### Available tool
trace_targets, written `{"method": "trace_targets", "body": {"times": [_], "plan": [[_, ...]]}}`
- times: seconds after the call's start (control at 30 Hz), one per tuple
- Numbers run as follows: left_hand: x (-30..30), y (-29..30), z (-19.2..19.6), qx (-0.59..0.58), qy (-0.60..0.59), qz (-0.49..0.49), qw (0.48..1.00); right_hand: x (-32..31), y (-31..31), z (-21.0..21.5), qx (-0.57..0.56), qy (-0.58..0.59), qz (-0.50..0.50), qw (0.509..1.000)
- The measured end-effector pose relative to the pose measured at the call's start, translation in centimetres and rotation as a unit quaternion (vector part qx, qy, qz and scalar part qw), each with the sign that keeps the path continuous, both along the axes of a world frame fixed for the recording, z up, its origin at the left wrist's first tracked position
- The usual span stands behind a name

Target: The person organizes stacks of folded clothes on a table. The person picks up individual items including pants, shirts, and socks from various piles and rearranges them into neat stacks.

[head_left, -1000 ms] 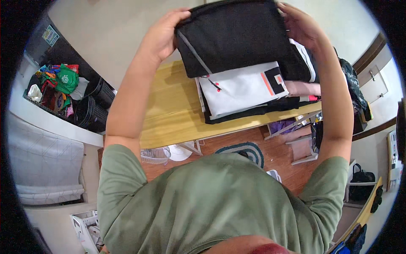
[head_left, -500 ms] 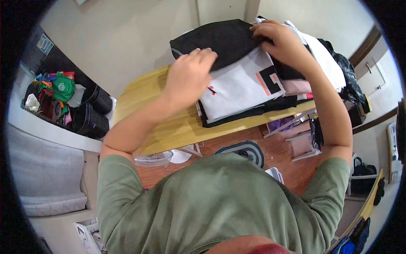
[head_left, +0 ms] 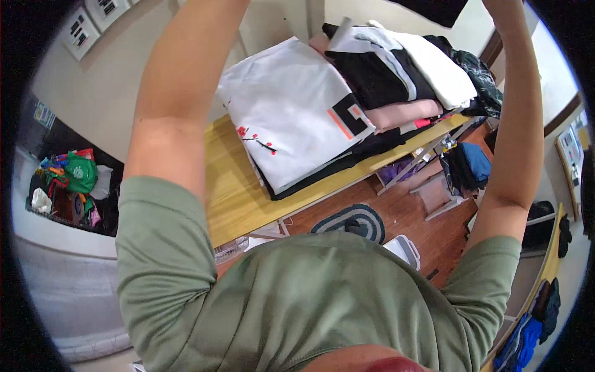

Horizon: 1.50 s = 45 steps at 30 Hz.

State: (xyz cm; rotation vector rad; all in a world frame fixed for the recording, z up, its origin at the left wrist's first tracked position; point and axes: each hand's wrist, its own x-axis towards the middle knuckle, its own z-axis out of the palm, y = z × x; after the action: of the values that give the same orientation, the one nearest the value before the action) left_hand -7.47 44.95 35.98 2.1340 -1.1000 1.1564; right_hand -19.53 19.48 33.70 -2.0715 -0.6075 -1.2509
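Observation:
Both my arms are raised, and my left hand and right hand lie beyond the top edge, so their fingers are hidden. Part of a black garment (head_left: pixel 437 8) hangs in the air at the top, near my right wrist; what grips it is out of sight. Below my arms, a folded white shirt (head_left: pixel 291 118) with a red floral print and a black-and-orange patch tops a stack on the table. Dark folded cloth (head_left: pixel 338 168) shows under it.
Right of the stack are black-and-white folded clothes (head_left: pixel 372 77), a pink folded cloth (head_left: pixel 406 115) and a white garment (head_left: pixel 443 74) on the yellow wooden table (head_left: pixel 232 204). An oval rug (head_left: pixel 350 223) lies on the floor. Hanging clothes are at the lower right.
The black garment has left the stack and been lifted upward, uncovering the white shirt. Both hands have risen out of view. The view has shifted a little.

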Motion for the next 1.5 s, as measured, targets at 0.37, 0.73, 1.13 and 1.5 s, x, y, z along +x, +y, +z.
{"method": "trace_targets", "body": {"times": [0.37, 0.73, 1.13, 1.5], "plan": [[1.0, 1.7, -16.0, 0.082, 0.381, -0.055, 0.919, -0.5, -3.4, -16.0, -0.391, 0.149, 0.078, 0.905], [-6.0, -2.6, -16.5, 0.075, 0.215, -0.141, 0.963, 3.0, -5.3, -18.3, -0.307, -0.054, 0.001, 0.950], [-2.8, -5.7, -19.8, 0.293, 0.114, 0.048, 0.948, -2.2, -7.2, -21.3, -0.246, 0.128, 0.137, 0.951], [0.0, -9.6, -13.0, 0.073, 0.416, -0.083, 0.903, 11.6, -37.6, -24.5, -0.376, 0.252, -0.318, 0.833]]}}
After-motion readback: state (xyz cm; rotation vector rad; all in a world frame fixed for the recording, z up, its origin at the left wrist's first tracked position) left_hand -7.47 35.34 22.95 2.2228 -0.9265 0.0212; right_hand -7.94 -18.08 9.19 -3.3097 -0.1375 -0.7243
